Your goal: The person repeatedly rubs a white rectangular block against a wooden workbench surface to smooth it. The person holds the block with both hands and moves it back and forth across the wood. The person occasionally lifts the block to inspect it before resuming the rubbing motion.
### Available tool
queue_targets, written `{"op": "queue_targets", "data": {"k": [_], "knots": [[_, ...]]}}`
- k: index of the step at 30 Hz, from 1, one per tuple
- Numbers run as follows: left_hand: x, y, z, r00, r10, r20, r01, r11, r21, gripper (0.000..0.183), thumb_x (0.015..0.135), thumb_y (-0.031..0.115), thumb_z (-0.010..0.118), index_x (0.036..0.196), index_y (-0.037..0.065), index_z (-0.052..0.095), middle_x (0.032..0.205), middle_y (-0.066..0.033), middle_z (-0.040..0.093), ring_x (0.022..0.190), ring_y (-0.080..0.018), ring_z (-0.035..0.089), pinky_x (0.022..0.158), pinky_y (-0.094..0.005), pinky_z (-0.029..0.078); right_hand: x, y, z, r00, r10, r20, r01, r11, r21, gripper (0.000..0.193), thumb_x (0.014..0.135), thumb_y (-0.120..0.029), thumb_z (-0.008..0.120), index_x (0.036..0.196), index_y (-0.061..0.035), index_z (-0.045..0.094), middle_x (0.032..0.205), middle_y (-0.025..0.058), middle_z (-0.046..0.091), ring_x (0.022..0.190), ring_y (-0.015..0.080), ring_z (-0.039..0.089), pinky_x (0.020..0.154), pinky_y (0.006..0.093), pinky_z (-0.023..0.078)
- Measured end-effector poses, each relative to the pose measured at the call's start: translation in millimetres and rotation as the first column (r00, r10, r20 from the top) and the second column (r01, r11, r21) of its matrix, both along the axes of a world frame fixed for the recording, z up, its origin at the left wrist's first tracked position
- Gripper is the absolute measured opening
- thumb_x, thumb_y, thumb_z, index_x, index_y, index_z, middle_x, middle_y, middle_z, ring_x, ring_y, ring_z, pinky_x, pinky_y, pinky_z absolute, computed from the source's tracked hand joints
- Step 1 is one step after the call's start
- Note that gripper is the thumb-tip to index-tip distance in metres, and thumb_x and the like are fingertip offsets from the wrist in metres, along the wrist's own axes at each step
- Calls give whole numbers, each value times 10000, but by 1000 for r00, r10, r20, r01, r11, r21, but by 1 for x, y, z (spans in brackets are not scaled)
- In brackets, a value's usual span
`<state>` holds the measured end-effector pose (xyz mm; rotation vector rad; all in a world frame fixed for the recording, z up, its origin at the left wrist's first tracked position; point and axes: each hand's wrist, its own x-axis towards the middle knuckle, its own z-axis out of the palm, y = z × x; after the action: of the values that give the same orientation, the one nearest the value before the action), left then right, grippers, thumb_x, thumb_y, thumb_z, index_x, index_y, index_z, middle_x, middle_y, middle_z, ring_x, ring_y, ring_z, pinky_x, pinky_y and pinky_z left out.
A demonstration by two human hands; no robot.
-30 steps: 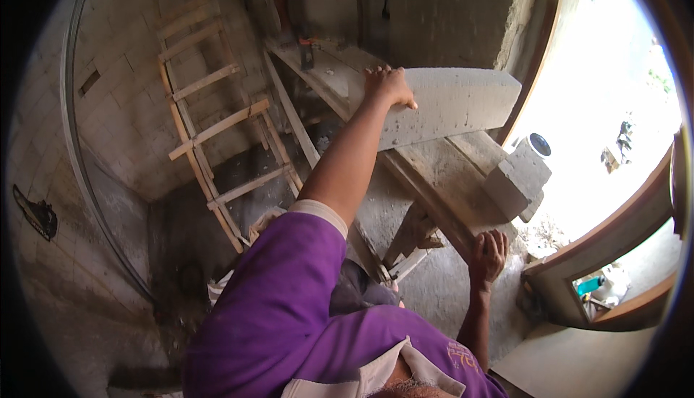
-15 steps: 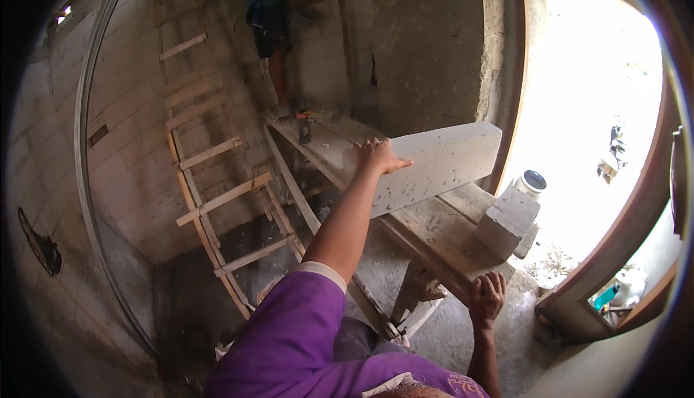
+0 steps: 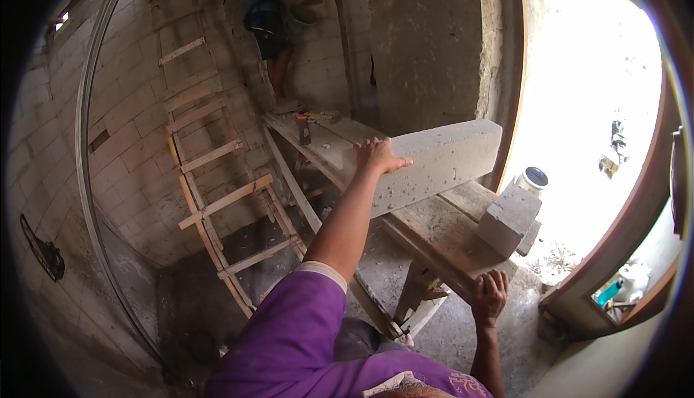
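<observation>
A long, pale aerated concrete block stands on its narrow edge across the scaffold planks. My left hand grips its near left end, with the fingers over the top edge and the thumb along the face. Lower right, the fingers of my right hand curl over the front edge of the plank, close to its end. A smaller cut piece of block rests on the planks just beyond that hand.
A wooden ladder leans at the left. Farther along the planks stands another person, near a trowel-like tool. A white bucket sits by the bright doorway. A wooden trestle supports the planks.
Both my hands and the long block stay in place. At the back, the other person has shifted, with an arm stretched out toward the wall. The view has moved very slightly.
</observation>
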<state>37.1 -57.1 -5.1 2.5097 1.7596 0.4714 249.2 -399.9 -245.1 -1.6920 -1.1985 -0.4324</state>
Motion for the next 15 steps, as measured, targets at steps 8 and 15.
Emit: {"op": "queue_targets", "data": {"k": [8,15], "knots": [[0,2,-1,999,17,-39,-15,999,39,1078,721,806,736,1530,132,505,1557,-177,511,1475,-349,443,1237,-564,289,2,0,0,1000,13,3,-13,1000,-9,96,880,-107,701,930,-30,728,1122,155,691,1205,423,600,1109,518,436],[1,2,-2,999,30,-43,-29,999,30,1098,715,799,744,1555,143,480,1576,-169,494,1486,-348,429,1250,-555,273,0,-1,0,1000,3,-4,-3,1000,-8,99,887,-109,696,931,-24,725,1120,158,689,1200,421,604,1115,521,433]]}}
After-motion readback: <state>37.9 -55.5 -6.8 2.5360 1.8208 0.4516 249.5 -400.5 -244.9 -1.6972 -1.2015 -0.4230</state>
